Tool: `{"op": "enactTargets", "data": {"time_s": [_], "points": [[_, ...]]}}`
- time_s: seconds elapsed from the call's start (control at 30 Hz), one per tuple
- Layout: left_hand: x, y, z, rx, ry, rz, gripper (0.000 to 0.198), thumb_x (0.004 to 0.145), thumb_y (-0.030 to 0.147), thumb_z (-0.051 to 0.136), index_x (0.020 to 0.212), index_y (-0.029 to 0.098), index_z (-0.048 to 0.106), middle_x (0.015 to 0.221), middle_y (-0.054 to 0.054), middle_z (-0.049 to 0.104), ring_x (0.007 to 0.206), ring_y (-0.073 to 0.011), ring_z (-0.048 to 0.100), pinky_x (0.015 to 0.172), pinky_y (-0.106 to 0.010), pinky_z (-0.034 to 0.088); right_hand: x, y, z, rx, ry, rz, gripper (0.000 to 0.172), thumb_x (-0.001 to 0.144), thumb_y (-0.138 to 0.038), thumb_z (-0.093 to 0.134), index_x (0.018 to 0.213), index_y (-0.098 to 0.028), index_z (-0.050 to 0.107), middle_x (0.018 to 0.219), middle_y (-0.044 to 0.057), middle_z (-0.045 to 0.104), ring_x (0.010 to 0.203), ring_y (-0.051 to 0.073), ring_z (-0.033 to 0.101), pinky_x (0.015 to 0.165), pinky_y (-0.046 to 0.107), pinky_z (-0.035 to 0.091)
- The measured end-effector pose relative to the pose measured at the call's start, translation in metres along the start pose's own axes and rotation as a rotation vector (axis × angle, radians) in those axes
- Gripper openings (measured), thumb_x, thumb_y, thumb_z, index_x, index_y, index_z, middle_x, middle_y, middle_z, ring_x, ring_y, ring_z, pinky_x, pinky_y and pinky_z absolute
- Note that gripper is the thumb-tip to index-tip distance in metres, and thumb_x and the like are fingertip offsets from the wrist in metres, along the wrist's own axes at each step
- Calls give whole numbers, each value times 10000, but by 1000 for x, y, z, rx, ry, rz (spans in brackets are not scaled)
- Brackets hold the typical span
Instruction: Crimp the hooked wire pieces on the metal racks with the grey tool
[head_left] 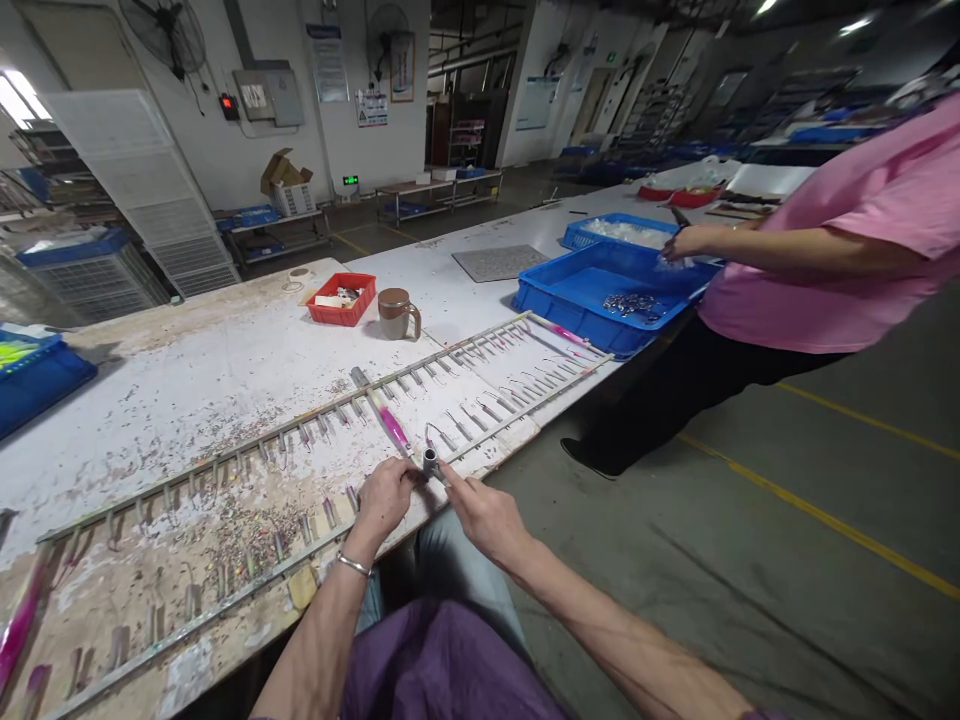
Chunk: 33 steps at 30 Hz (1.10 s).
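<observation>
Purple cloth (450, 660) lay nearest, below the forearms. Behind it stretched the long white table (180, 375), strewn with scraps, and on that the metal frame (225, 455) lined with small hooked pieces. Right-hand fingers (454, 476) pinched the dark metal tube (430, 460), which stood open end up by the frame's near rail; the left hand (386, 495) curled beside it, its exact grip hidden.

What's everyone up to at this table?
Someone has both hands at the table's near edge: the left hand and right hand meet at a small gray tubular piece. Around them, long rails lined with small prongs lie on the speckled table. To the right, a person in a pink top stands by a blue tray.
</observation>
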<state>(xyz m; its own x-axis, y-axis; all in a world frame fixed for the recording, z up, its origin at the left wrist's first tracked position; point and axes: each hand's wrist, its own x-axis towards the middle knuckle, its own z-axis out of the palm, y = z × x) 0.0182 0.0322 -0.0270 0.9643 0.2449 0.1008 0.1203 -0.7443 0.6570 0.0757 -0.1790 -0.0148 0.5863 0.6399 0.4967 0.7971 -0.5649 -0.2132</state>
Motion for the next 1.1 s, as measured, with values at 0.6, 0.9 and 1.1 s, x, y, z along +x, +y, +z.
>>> {"op": "enactTargets", "data": {"time_s": [0.6,0.9,1.1], "points": [[3,-4,-2,-189,39,-24,191,910,107,633,924,205,796,952,-36,799,908,-183,729,867,-304,545,-3,-4,0,112,105,-2,449,1107,-246,418,1444,-192,711,793,80,757,691,194,735,655,244,582],[1,-4,-2,-174,56,-12,150,889,115,644,867,197,768,896,-28,779,858,-172,707,834,-293,535,-5,-6,1,168,86,33,471,1117,-261,391,1482,-175,677,876,105,789,743,211,750,696,275,598],[2,-7,-1,-159,54,23,171,923,127,620,882,201,768,910,-35,779,865,-181,708,841,-304,538,2,-4,-5,194,236,-12,479,1119,-245,426,1567,-189,587,887,79,775,740,188,724,715,268,583]]}}
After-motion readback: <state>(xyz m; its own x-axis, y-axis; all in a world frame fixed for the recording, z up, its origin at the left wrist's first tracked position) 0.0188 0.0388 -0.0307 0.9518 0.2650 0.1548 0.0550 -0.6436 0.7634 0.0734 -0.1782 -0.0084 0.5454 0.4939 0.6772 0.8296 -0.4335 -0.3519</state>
